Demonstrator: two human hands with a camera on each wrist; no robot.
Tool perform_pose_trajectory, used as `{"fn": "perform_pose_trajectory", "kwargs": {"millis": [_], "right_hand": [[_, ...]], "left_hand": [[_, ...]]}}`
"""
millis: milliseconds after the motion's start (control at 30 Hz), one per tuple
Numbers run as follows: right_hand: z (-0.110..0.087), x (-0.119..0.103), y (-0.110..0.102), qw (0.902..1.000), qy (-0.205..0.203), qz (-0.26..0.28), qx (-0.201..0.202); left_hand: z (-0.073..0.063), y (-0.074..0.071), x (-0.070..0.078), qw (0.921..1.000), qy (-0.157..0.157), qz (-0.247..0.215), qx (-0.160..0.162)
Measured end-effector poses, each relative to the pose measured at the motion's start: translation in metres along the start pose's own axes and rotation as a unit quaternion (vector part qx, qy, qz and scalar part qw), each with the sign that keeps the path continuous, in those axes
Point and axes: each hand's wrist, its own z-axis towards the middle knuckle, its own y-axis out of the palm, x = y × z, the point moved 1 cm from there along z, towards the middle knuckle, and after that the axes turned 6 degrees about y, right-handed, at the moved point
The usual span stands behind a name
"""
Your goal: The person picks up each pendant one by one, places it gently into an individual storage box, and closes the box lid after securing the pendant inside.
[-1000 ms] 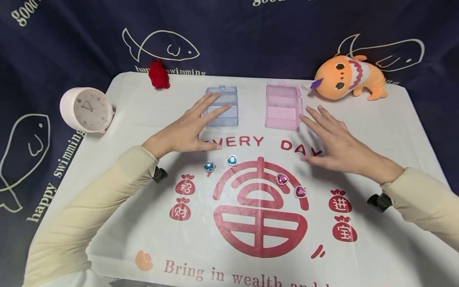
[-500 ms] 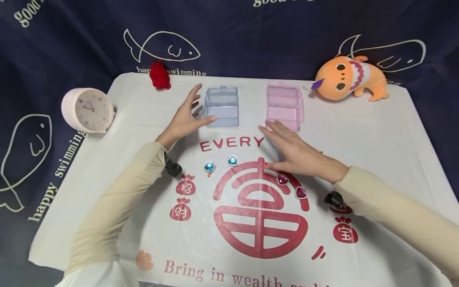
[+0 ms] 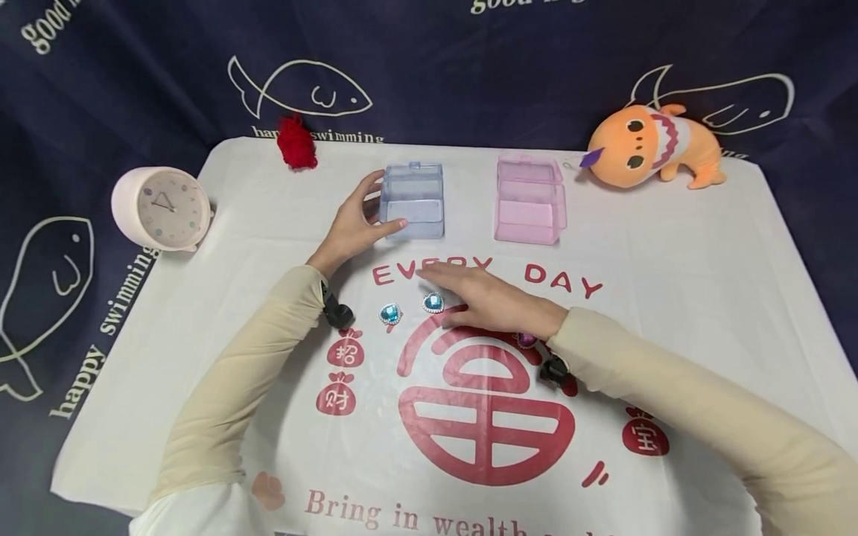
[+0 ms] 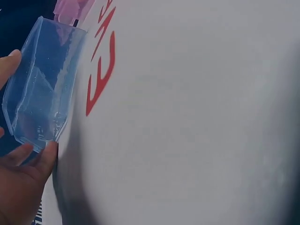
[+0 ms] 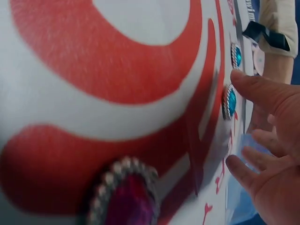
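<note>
My left hand [image 3: 351,227] holds the left side of a clear blue plastic box [image 3: 424,222] with its lid raised, thumb at the front and fingers round the side. In the left wrist view, fingertips touch the blue box [image 4: 44,84]. My right hand [image 3: 492,298] hovers over the table with extended fingers, just right of a blue heart-shaped gem [image 3: 433,302] with a beaded rim. A second blue gem [image 3: 390,314] lies to its left. Under my right wrist a pink heart-shaped gem [image 3: 526,340] is partly covered; the other pink one is hidden in the head view.
A clear pink box [image 3: 528,223], lid raised, stands right of the blue one. At the back right lies an orange plush shark [image 3: 630,145]. A white clock [image 3: 164,208] stands at the left, and a red yarn bundle [image 3: 296,143] lies at the back edge.
My left hand has moved from above the blue box to its left side and taken hold. My right hand has swept left from beside the pink box to the blue gems.
</note>
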Motion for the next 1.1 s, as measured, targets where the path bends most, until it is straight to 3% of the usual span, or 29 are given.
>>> {"fn": "perform_pose_trajectory", "kwargs": {"millis": [233, 600, 867, 1100], "right_hand": [[0.007, -0.002, 0.008, 0.9982, -0.047, -0.033, 0.015], [0.013, -0.005, 0.010, 0.9930, -0.081, -0.074, 0.043], [0.014, -0.004, 0.010, 0.9930, -0.081, -0.069, 0.052], [0.016, -0.009, -0.005, 0.9904, -0.089, -0.044, 0.096]], "left_hand": [[0.002, -0.001, -0.002, 0.9996, -0.019, 0.015, -0.014], [0.005, -0.005, -0.004, 0.9995, -0.028, 0.002, -0.016], [0.008, -0.007, -0.002, 0.9991, -0.028, 0.025, -0.020], [0.009, -0.008, -0.001, 0.9984, -0.030, 0.038, -0.029]]}}
